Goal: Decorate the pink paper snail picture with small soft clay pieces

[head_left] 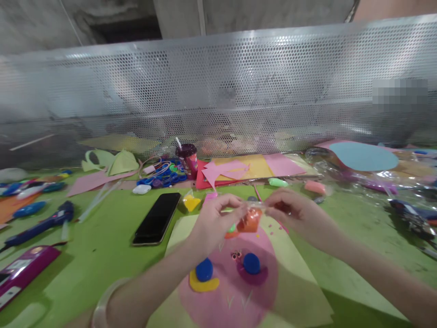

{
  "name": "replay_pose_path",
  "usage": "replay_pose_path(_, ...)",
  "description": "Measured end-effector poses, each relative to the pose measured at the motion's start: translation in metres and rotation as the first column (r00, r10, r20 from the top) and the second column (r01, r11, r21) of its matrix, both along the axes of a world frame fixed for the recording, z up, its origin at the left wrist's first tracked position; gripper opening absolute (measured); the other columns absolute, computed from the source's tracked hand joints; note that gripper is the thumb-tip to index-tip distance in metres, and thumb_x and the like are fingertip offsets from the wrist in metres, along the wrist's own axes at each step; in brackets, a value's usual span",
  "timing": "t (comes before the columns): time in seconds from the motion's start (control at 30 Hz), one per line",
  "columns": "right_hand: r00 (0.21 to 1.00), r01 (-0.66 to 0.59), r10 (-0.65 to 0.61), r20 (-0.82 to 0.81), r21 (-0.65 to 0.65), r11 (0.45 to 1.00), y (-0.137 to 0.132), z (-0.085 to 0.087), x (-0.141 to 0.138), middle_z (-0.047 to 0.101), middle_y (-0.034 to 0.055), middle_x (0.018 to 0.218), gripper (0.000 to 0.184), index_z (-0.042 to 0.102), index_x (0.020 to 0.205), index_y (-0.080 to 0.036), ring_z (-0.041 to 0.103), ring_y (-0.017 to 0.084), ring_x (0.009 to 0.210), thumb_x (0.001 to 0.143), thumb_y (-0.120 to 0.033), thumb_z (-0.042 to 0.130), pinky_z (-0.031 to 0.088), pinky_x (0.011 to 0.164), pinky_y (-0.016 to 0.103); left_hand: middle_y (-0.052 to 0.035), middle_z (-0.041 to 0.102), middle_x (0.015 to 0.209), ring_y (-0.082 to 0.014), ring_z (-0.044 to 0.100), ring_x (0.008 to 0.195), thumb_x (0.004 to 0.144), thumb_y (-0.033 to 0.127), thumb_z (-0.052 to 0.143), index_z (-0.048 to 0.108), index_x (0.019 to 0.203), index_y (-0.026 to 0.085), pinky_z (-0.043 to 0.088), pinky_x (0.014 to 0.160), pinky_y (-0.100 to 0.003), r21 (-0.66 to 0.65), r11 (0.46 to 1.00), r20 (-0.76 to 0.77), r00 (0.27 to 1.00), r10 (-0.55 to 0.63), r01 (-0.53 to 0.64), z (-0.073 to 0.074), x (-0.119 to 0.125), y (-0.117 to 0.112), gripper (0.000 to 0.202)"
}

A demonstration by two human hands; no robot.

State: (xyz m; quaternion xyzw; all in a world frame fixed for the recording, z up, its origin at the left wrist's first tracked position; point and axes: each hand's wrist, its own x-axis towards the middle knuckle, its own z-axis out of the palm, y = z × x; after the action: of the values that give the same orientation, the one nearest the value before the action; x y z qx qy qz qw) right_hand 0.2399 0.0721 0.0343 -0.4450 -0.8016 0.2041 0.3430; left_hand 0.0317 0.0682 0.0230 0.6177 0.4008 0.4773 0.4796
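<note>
Over the sheet, my left hand (216,223) pinches the left side of a small clear packet of orange clay (251,220). My right hand (295,213) is closed at the packet's upper right edge, with its fingertips partly blurred. Below lies a pale yellow sheet (297,282) bearing a pink paper oval (218,310). On the oval sit a yellow clay shape with a blue disc (204,270) and a purple clay shape with another blue disc (251,263) and googly eyes (236,256). Green and orange bits show partly behind my left fingers.
A black phone (157,218) and a yellow clay packet (191,202) lie left of the sheet. Further left are a glue gun (41,224) and a magenta power strip (29,271). A lidded cup (187,159) stands before the perforated metal screen (218,91). Plastic wrappers (362,180) lie right.
</note>
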Motion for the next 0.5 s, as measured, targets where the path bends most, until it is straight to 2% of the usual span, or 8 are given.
replay_pose_path(0.07, 0.999, 0.052, -0.052, -0.013, 0.015, 0.999, 0.008, 0.000, 0.006, 0.063, 0.0051, 0.088, 0.027, 0.065, 0.098, -0.022, 0.060, 0.016, 0.070, 0.088, -0.041, 0.049, 0.049, 0.059, 0.030, 0.0003, 0.061, 0.070, -0.0110, 0.057, 0.065, 0.081, 0.028, 0.060, 0.059, 0.074, 0.016, 0.049, 0.066, -0.024, -0.017, 0.997, -0.010, 0.997, 0.078, -0.078, 0.002, -0.004, 0.009, 0.015)
replay_pose_path(0.2, 0.994, 0.113, -0.112, -0.015, 0.024, 0.993, 0.019, -0.002, 0.016, 0.067, 0.0051, 0.082, 0.035, 0.063, 0.112, -0.021, 0.062, 0.017, 0.065, 0.089, -0.038, 0.044, 0.049, 0.055, 0.030, -0.0025, 0.062, 0.075, -0.0127, 0.060, 0.068, 0.087, 0.025, 0.058, 0.060, 0.083, 0.012, 0.051, 0.068, -0.027, -0.057, 0.981, -0.071, 0.981, 0.181, -0.185, -0.003, -0.005, 0.042, 0.014)
replay_pose_path(0.3, 0.994, 0.112, -0.112, 0.009, 0.024, 0.993, 0.020, -0.004, 0.017, 0.068, 0.0048, 0.077, 0.040, 0.060, 0.119, -0.018, 0.061, 0.017, 0.060, 0.088, -0.036, 0.043, 0.051, 0.056, 0.031, -0.0084, 0.059, 0.111, -0.0196, 0.061, 0.093, 0.091, 0.032, 0.055, 0.056, 0.114, 0.014, 0.053, 0.078, -0.039, -0.078, 0.977, -0.122, 0.975, 0.188, -0.198, -0.010, 0.001, 0.074, 0.029)
replay_pose_path(0.4, 0.993, 0.108, -0.110, 0.035, 0.050, 0.993, 0.021, -0.006, 0.016, 0.068, 0.0057, 0.078, 0.037, 0.063, 0.112, -0.017, 0.062, 0.017, 0.061, 0.088, -0.033, 0.040, 0.052, 0.060, 0.032, -0.0097, 0.056, 0.118, -0.0218, 0.059, 0.100, 0.091, 0.032, 0.055, 0.054, 0.119, 0.016, 0.051, 0.083, -0.042, -0.093, 0.967, -0.128, 0.966, 0.225, -0.237, -0.016, 0.007, 0.100, 0.032)
replay_pose_path(0.5, 0.992, 0.115, -0.119, 0.051, 0.084, 0.990, 0.024, -0.007, 0.017, 0.066, 0.0058, 0.076, 0.029, 0.065, 0.092, -0.018, 0.061, 0.016, 0.054, 0.088, -0.031, 0.040, 0.052, 0.055, 0.031, -0.0097, 0.056, 0.119, -0.0220, 0.059, 0.100, 0.091, 0.032, 0.055, 0.053, 0.120, 0.016, 0.051, 0.083, -0.043, -0.119, 0.959, -0.084, 0.965, 0.248, -0.256, -0.019, 0.013, 0.105, 0.033)
